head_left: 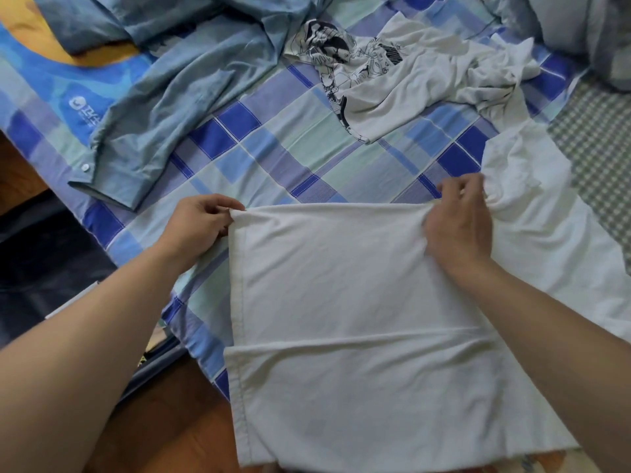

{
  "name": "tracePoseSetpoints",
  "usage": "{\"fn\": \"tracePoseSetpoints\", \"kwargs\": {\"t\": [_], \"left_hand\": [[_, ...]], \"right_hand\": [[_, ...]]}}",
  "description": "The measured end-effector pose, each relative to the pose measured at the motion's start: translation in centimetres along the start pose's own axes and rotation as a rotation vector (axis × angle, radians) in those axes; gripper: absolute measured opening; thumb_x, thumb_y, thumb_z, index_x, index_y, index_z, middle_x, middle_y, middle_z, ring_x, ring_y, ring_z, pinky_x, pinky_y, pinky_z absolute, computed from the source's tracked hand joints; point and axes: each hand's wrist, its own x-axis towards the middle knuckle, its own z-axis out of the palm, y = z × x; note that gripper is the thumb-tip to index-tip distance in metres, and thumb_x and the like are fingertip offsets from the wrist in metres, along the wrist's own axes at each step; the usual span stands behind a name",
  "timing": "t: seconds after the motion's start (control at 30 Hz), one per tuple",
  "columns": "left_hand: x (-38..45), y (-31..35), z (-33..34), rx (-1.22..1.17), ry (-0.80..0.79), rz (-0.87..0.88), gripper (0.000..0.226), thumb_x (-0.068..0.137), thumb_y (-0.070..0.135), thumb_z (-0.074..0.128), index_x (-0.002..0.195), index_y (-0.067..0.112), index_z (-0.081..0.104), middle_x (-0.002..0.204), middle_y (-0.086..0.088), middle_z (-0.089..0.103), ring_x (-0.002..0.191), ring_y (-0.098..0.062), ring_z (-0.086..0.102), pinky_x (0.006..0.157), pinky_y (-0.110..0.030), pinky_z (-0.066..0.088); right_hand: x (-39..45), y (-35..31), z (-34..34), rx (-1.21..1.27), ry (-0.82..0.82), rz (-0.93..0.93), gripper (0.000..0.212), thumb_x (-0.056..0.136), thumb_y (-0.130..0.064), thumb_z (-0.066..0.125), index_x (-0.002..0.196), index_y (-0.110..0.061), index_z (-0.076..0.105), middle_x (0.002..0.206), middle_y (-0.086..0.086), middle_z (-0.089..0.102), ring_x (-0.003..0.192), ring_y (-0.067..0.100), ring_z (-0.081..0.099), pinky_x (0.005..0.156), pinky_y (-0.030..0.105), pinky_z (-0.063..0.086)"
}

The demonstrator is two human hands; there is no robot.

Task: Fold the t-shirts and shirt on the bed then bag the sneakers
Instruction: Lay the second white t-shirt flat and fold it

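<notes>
The bed [273,155] has a blue checked sheet. A plain white t-shirt [341,302] lies at its near edge, folded over. The left hand [198,223] pinches one top corner and the right hand [457,227] grips the other.

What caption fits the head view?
Both hands, left and right, pinch a plain white t-shirt on the checked bed.
</notes>
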Motion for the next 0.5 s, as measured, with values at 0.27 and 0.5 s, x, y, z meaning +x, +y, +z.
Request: {"fn": "tracePoseSetpoints", "kwargs": {"t": [0.27, 0.5], "left_hand": [[0.9, 1.8, -1.9, -0.012, -0.127, -0.12, 0.019, 0.091, -0.002, 0.069, 0.085, 0.014, 0.077, 0.065, 0.0, 0.07, 0.054, -0.013, 0.059, 0.057, -0.02, 0.053], [1.0, 1.9, -3.1, 0.037, -0.162, -0.078, 0.025, 0.091, -0.011, 0.061, 0.088, 0.01, 0.075, 0.06, 0.0, 0.069, 0.049, -0.012, 0.059, 0.055, -0.019, 0.053]], "right_hand": [[-10.7, -18.7, -0.2, 0.433, -0.317, -0.513, 0.028, 0.085, -0.038, 0.071, 0.084, -0.014, 0.058, 0.079, 0.007, 0.059, 0.071, 0.029, 0.056, 0.064, 0.038, 0.045], [-12.5, -25.4, 0.0, 0.123, -0.44, -0.147, 0.017, 0.099, -0.028, 0.047, 0.109, -0.017, 0.056, 0.109, 0.006, 0.066, 0.1, 0.028, 0.06, 0.087, 0.042, 0.037]]}}
